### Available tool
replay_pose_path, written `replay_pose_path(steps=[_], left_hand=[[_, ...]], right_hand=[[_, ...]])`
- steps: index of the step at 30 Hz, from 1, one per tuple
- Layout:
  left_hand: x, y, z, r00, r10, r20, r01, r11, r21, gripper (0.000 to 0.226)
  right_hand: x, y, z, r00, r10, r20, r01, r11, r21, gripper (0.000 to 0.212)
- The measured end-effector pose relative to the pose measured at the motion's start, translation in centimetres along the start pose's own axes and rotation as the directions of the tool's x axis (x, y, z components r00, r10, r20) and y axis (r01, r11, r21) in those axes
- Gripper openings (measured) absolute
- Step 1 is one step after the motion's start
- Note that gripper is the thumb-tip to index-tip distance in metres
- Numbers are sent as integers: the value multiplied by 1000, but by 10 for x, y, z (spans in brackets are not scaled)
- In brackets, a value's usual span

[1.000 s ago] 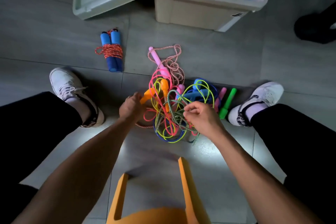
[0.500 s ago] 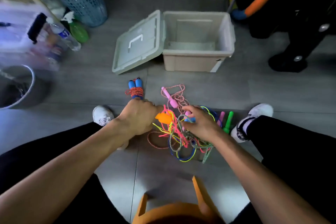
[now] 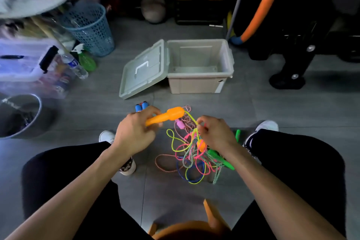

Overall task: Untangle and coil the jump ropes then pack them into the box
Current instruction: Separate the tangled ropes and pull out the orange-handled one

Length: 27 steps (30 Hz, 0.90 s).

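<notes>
Grey floor (image 3: 282,115), open box (image 3: 198,82) beyond, left grip (image 3: 134,132) holding orange handle (image 3: 167,117), right grip (image 3: 216,134) pinching tangled ropes (image 3: 194,154)

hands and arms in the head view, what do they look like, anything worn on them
Both forearms are bare up to the bottom edge of the picture: no sleeves show. The left hand and the right hand wear no gloves, and no watch, bracelet or ring can be seen on either wrist or on the fingers that show. No markings are visible on them.
</notes>
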<state>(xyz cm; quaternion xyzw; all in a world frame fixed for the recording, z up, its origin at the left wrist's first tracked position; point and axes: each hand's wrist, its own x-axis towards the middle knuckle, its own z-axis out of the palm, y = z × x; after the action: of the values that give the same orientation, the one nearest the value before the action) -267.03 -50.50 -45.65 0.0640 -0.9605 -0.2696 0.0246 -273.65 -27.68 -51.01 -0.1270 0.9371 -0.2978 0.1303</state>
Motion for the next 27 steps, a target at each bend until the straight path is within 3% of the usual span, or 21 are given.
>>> replay_pose_path(steps=[2,4,6,8,10,12,15,18,19,21,23,25,27], left_hand=[[3,5,3,999,-44,-6,43,991,-125,18],[9,8,4,999,-33,5,33,977,-211,16],[15,12,2,999,3,55,13,957,-289,17],[20,19,-3,991,2,132,59,886,-460,16],[26,24,-7,983,-33,182,138,787,-602,15],[31,27,-10,976,-102,193,208,709,-674,18],[37,30,-10,946,-279,165,300,562,-771,17],[47,29,-13,847,-499,183,363,291,-885,10],[51,26,-12,827,-538,165,380,318,-869,8],[56,16,-5,852,-517,90,442,615,-654,24],[52,15,3,927,-359,108,374,874,-310,52],[48,19,14,958,-220,184,252,951,-177,61],[46,30,18,975,-100,196,142,967,-212,58]], right_hand=[[2,1,-8,995,92,45,-79,970,-232,27],[4,5,-18,992,112,62,-84,934,-348,44],[7,8,-25,995,-4,96,25,978,-208,57],[14,7,-28,983,-123,134,106,987,123,55],[18,1,-30,970,-146,192,69,930,360,33],[17,-7,-33,955,-168,245,34,881,472,16],[14,-11,-34,967,-109,232,-35,839,543,23],[12,-3,-35,972,6,234,-86,938,334,25],[11,0,-34,975,11,222,-66,968,242,25],[9,0,-35,991,-8,132,-16,984,177,24],[7,-8,-42,997,-76,10,73,979,190,26],[7,-19,-54,981,-191,-40,195,970,145,30],[8,-25,-66,967,-254,20,251,963,103,30]])
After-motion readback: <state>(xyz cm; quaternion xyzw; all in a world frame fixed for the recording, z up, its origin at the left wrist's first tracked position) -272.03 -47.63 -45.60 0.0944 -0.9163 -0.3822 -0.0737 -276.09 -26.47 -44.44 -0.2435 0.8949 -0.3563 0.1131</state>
